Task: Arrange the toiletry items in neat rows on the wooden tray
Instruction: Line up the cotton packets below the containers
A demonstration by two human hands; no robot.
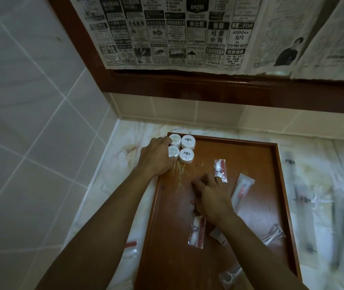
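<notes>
A wooden tray (280, 185) lies on the marble counter. Several round white soap packs (188, 141) stand in two short rows in its far left corner. My left hand (156, 156) rests on the tray's left rim, fingertips touching the two left packs. My right hand (211, 195) is over the tray's middle with curled fingers, gripping the top end of a clear cotton packet (197, 233); that end is hidden under the hand. Another cotton packet (221, 170) and a toothbrush packet (242, 189) lie beyond it.
A small tube (217, 235), a clear wrapper (273, 233) and a packet (229, 273) lie loose on the tray's near half. One packet (131, 248) lies off the tray at its left. Blurred packets (301, 199) are on the counter to the right. Tiled walls close off the left and back.
</notes>
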